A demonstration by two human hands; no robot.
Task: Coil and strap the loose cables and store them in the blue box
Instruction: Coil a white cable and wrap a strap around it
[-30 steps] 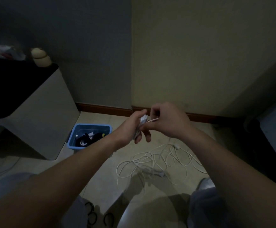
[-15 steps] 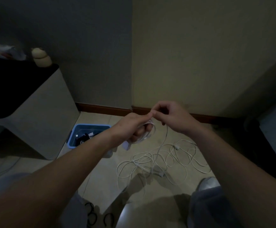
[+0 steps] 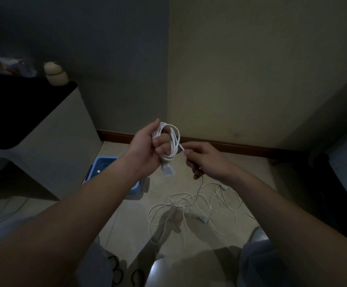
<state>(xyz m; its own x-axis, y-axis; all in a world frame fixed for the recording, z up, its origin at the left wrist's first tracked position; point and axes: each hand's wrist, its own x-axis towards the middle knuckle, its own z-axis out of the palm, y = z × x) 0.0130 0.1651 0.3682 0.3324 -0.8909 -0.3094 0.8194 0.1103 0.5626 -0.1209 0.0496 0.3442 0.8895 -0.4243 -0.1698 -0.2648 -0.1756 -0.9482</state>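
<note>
Left grip (image 3: 147, 148) is clenching the white coil (image 3: 172, 141), fingers running through the loops so they aren't springing apart, plug end (image 3: 167, 170) hanging below the fist. I'm pinching the free run just beside the coil with the right grip (image 3: 204, 162), probably to feed the next wrap taut, while the loose cable (image 3: 181, 200) is lying tangled on the floor (image 3: 240, 168). Blue box (image 3: 103, 165) is sitting beside the desk (image 3: 54, 146), partly hidden behind my left forearm.
</note>
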